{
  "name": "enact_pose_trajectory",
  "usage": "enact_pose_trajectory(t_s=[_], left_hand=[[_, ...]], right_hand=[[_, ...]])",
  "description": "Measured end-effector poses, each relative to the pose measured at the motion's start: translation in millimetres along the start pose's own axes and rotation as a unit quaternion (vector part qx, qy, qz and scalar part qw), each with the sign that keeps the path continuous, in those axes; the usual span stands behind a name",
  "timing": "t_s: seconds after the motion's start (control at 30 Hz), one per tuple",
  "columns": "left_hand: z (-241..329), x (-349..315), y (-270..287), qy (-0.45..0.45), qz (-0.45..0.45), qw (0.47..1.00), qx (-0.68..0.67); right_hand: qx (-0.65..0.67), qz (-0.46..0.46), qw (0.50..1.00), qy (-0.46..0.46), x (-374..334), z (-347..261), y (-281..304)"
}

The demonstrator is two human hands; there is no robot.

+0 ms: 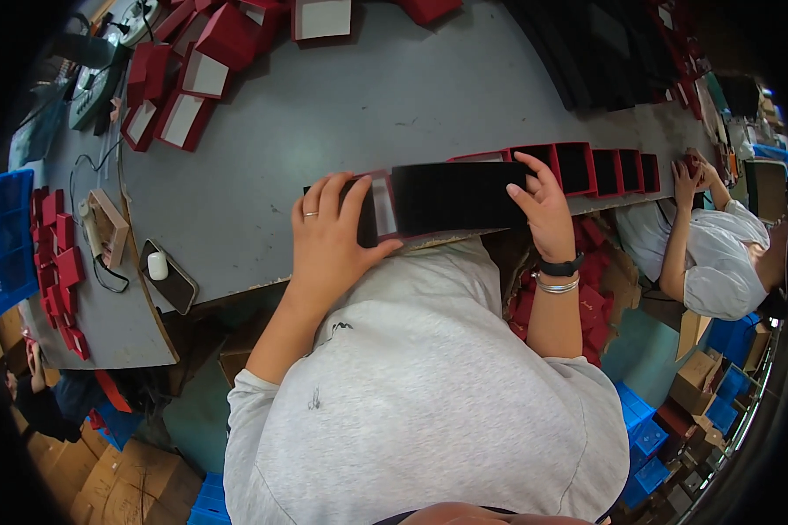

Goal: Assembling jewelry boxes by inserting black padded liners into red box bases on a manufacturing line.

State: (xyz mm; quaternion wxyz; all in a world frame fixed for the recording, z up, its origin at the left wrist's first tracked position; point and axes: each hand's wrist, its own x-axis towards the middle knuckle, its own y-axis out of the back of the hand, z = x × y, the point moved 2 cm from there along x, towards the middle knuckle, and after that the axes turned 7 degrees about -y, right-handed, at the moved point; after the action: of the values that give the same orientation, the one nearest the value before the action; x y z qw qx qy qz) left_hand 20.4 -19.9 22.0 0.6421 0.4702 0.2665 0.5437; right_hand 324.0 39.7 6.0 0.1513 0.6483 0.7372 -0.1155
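Note:
A long black strip [460,197] lies near the table's front edge, over a row of red boxes. At its right end my right hand [549,214] pinches it between thumb and curled fingers. My left hand [328,232] is closed around the left end of a red open box [383,203] with a pale inside, the thumb on the near edge and the fingers on the far edge. A dark piece [366,217] shows under those fingers, partly hidden. To the right, several red boxes with black insides [574,168] stand in a row.
Empty red boxes [206,74] are piled at the far left, and black sheets [578,52] lie at the far right. A phone [179,284] carries a white case [158,265] on the left. A co-worker [718,241] sits at right. Red pieces [595,306] fill a carton below.

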Motion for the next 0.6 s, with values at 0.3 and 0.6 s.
enact_pose_trajectory(t_s=[0.3,0.6], left_hand=[[4.9,4.1,-16.8,0.002,-0.002,1.0,0.0],[15.5,11.3,-19.2,0.009,-0.039,0.998,0.044]], right_hand=[[-0.292,0.089,0.949,0.073,7.7,-7.9,-8.4],[-0.424,0.183,0.853,0.244,3.4,6.7,-21.9]])
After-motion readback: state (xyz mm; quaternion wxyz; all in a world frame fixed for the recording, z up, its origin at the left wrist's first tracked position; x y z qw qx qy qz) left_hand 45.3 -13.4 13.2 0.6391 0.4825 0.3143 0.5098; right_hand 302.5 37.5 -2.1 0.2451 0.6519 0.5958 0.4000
